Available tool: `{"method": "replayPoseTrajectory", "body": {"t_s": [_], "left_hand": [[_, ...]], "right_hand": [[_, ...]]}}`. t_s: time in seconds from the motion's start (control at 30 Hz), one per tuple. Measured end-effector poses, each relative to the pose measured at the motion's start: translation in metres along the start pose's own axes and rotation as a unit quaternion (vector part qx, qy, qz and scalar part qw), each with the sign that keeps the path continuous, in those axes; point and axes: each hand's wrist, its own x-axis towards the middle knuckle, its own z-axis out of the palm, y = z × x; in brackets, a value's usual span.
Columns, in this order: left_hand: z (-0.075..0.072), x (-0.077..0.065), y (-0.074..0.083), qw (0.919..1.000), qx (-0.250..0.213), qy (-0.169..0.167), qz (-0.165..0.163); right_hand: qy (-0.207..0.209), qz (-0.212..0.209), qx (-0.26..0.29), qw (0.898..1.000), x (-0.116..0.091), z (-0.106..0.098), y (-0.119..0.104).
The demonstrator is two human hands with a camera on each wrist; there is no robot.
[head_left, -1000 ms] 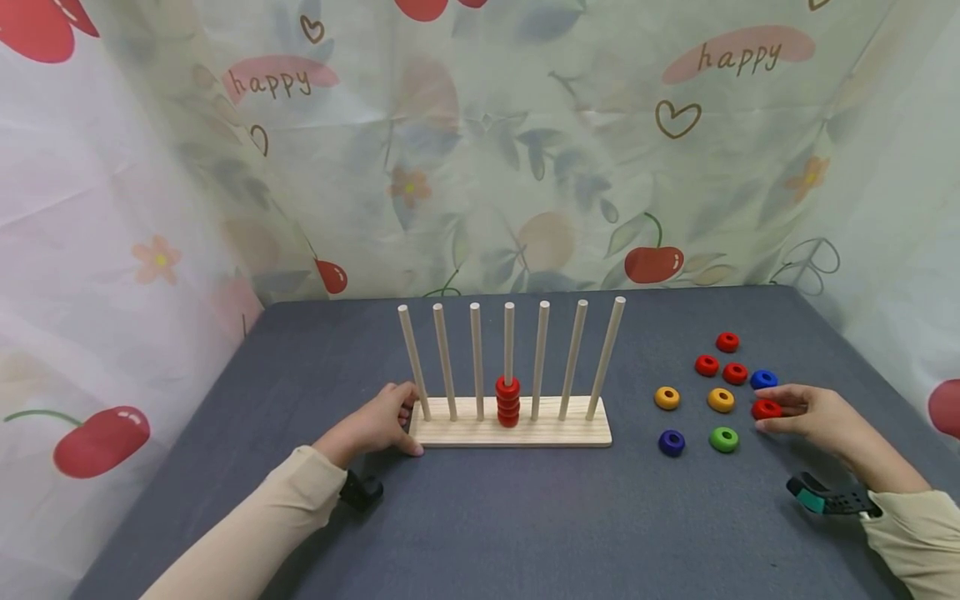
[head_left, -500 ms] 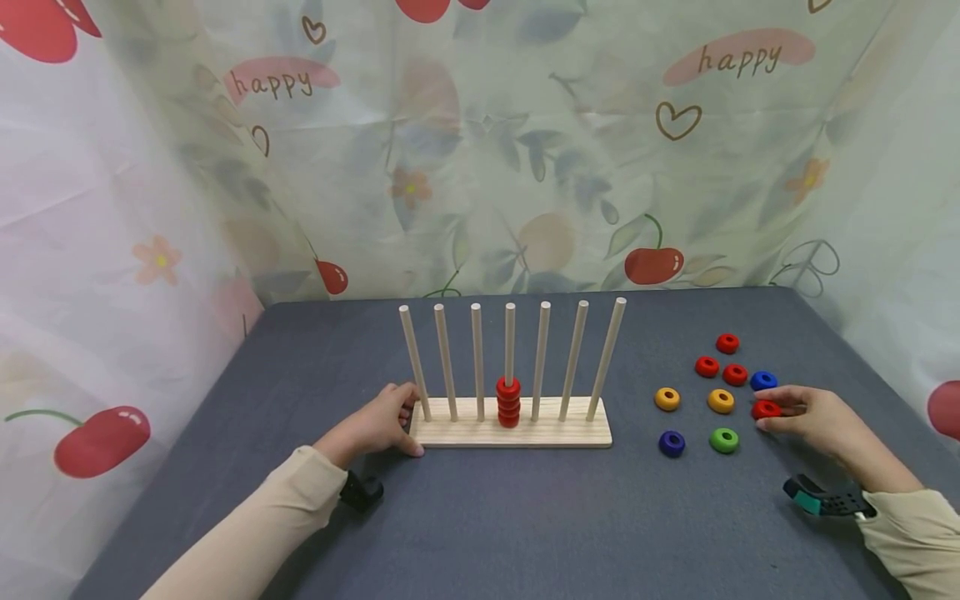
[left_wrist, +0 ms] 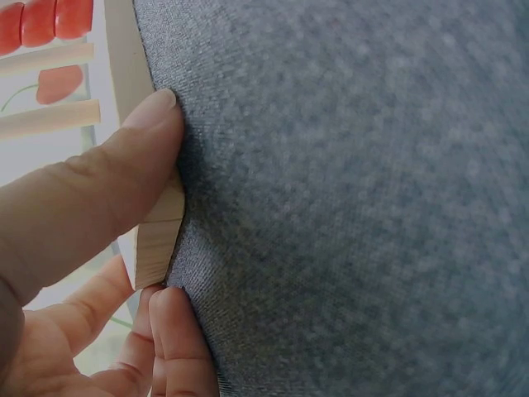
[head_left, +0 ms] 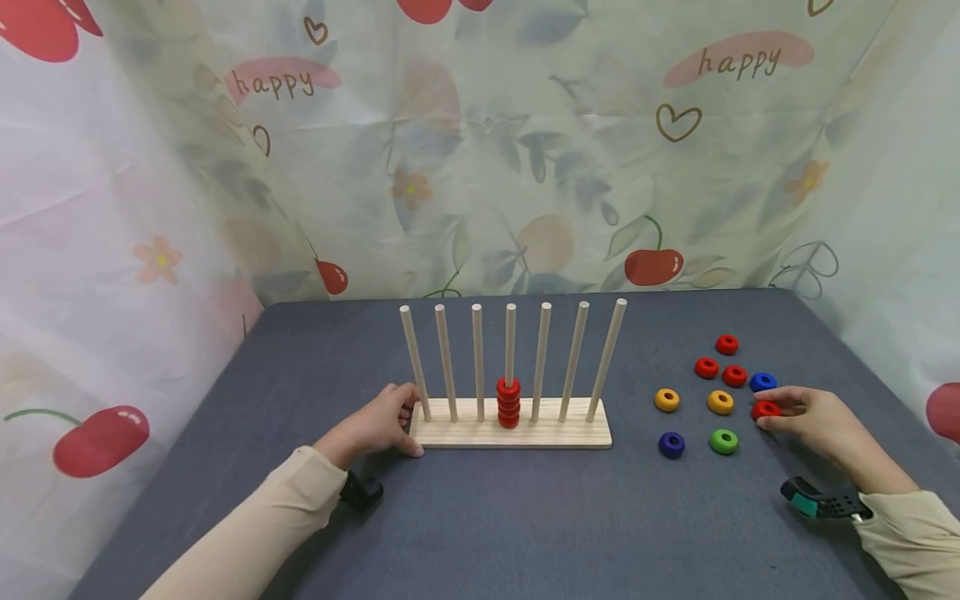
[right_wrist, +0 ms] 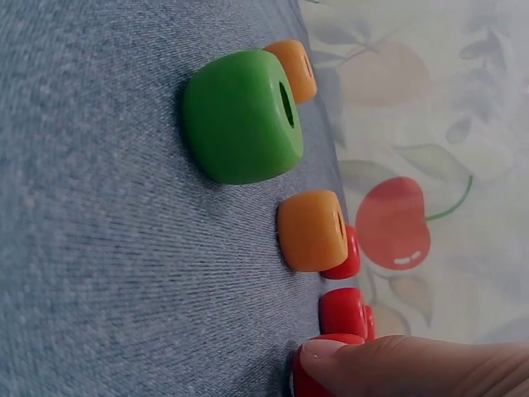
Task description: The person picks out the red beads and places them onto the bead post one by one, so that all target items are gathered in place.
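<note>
R fingers [head_left: 789,393] pinching red bead [head_left: 764,410] | btwn them | L fingers [head_left: 406,392] gripping rack [head_left: 461,432] end

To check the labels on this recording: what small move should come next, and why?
Probably lift the pinched round red bead off the grey cloth tabletop. The right grip has it between thumb and fingers, the left grip holds the rectangular pale wooden base, and the round wooden middle peg bears stacked red beads with room above.

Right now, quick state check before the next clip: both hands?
Left hand: closed, holding the left end of the wooden base.
Right hand: closed, pinching a red bead.
</note>
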Motion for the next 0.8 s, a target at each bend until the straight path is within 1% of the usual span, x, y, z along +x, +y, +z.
{"method": "replayPoseTrajectory", "body": {"t_s": [0.3,0.53,0.8], "left_hand": [[0.0,0.001,0.0,1.0,0.001,0.0,-0.001],[0.001,0.001,-0.001,1.0,0.002,0.001,-0.004],[0.001,0.0,-0.001,1.0,0.004,0.004,0.001]], "right_hand": [[0.004,0.013,0.009,1.0,-0.001,-0.003,-0.002],[0.019,0.008,0.009,1.0,-0.004,-0.003,-0.005],[0.026,0.002,-0.003,1.0,-0.012,-0.003,-0.016]]}}
